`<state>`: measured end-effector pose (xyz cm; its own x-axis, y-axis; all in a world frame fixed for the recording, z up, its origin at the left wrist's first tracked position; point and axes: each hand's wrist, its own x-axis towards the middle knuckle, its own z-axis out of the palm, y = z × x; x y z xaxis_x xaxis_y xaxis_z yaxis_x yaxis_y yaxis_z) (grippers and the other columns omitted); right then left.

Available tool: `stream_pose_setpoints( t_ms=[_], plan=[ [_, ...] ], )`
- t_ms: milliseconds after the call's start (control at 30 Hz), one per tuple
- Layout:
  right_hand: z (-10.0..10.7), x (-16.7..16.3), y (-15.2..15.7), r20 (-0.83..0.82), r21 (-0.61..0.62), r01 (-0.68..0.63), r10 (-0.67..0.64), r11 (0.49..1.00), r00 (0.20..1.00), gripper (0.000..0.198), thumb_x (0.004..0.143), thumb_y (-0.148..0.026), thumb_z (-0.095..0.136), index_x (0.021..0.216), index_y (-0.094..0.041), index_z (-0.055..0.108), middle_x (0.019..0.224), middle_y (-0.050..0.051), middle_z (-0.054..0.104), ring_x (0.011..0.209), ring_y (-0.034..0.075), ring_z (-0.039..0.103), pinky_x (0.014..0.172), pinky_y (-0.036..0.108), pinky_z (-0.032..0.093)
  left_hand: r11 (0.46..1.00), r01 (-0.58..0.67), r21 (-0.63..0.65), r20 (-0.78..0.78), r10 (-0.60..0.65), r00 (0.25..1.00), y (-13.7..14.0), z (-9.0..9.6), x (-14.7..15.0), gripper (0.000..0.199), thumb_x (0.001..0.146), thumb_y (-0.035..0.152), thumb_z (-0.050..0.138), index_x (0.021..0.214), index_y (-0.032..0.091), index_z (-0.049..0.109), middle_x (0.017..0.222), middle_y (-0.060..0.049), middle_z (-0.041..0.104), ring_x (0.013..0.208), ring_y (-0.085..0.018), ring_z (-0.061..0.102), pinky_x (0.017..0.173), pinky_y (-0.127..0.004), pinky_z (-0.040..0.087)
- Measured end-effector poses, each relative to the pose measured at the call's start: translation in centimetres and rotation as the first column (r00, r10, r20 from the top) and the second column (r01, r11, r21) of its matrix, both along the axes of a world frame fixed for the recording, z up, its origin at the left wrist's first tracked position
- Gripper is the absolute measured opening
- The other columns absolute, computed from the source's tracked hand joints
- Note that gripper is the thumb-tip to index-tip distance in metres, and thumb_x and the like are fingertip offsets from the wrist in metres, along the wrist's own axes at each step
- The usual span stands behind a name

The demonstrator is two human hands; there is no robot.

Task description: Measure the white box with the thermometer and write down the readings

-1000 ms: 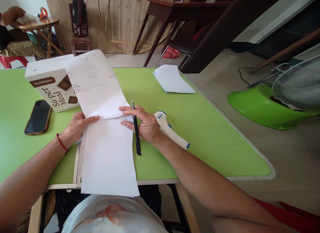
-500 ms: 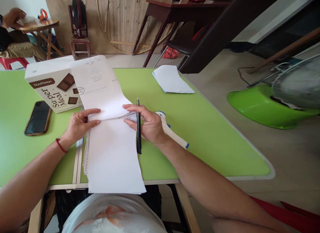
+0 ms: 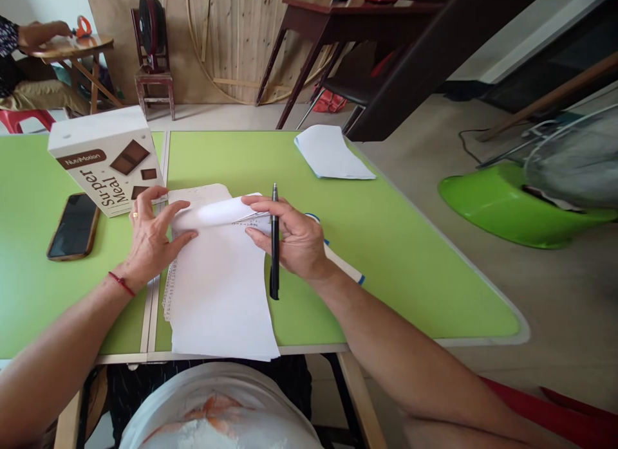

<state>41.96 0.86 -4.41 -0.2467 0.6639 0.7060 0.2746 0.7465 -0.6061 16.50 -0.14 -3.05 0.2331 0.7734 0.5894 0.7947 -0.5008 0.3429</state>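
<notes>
Right now, at the green table:
Left hand (image 3: 152,240): fingers spread flat and pressing down on the left part of the folded paper (image 3: 217,288), gripping nothing; a red string sits at the wrist.
Right hand (image 3: 292,237): fingertips pinch and press the fold at its right end, while a black pen (image 3: 274,243) is clamped between the fingers, standing nearly upright across the knuckles, tip toward the person.
Paper: lies between the two hands, its top flap rolled over toward the person, the fold just under the fingertips; the lower part runs to the near table edge.
Thermometer (image 3: 345,267): white with blue trim, mostly hidden under the right hand and wrist.
Box (image 3: 103,163): white and brown, just beyond the left fingers, printed "Super Meal".
Phone (image 3: 73,226): dark screen up, left of the left hand.
Loose sheet (image 3: 332,153): well beyond the right hand, at the far table (image 3: 410,256) edge.
Another person: an arm at a small round table, far off to the left.
</notes>
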Motion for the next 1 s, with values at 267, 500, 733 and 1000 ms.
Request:
stream_pose_setpoints(
  t_ms=[267, 500, 733, 1000],
  plan=[
    [0.1, -0.2, -0.2, 0.050, 0.065, -0.001, -0.002, 0.998, 0.999, 0.036, 0.082, -0.016, 0.066, 0.116, -0.028, 0.060, 0.122, 0.006, 0.070, 0.104, 0.019, 0.068, 0.090, 0.037, 0.058, 0.956, 0.175, 0.237, -0.262, -0.110, 0.959, 0.2, 0.3, 0.3, 0.016, 0.096, 0.032, 0.056, 0.104, 0.020, 0.064, 0.087, -0.005, 0.068, 0.086, -0.023, 0.057, 0.098, -0.042, 0.032],
    [0.2, -0.2, 0.1, 0.118, 0.179, 0.059, -0.080, 0.982, 0.990, 0.032, 0.082, -0.018, 0.067, 0.111, -0.030, 0.061, 0.116, 0.005, 0.072, 0.097, 0.021, 0.068, 0.084, 0.039, 0.059, 0.989, 0.146, -0.024, -0.124, -0.148, 0.981, -0.1, 0.7, 0.5, 0.022, 0.093, 0.036, 0.054, 0.098, 0.019, 0.065, 0.089, -0.007, 0.068, 0.087, -0.025, 0.058, 0.095, -0.043, 0.035],
    [0.5, -0.1, -0.1, 0.140, 0.165, 0.053, -0.077, 0.985, 0.987, 0.030, 0.081, -0.024, 0.071, 0.109, -0.028, 0.061, 0.109, 0.005, 0.074, 0.086, 0.021, 0.067, 0.076, 0.037, 0.056, 0.845, 0.221, -0.487, 0.354, -0.040, 0.934, -0.4, 1.1, 0.7, 0.025, 0.075, 0.040, 0.066, 0.089, 0.019, 0.068, 0.078, -0.001, 0.065, 0.065, -0.015, 0.053, 0.059, -0.024, 0.039],
    [0.8, 0.0, -0.2, 0.029, -0.015, 0.169, -0.169, 0.985, 0.985, 0.003, 0.082, -0.023, 0.067, 0.083, -0.026, 0.068, 0.076, -0.001, 0.069, 0.071, 0.017, 0.061, 0.068, 0.031, 0.053, 0.799, 0.301, -0.521, 0.433, -0.057, 0.900, -0.4, 1.2, 0.9, 0.025, 0.070, 0.042, 0.069, 0.077, 0.018, 0.066, 0.062, 0.001, 0.055, 0.055, -0.012, 0.042, 0.051, -0.022, 0.030]
  ],
)
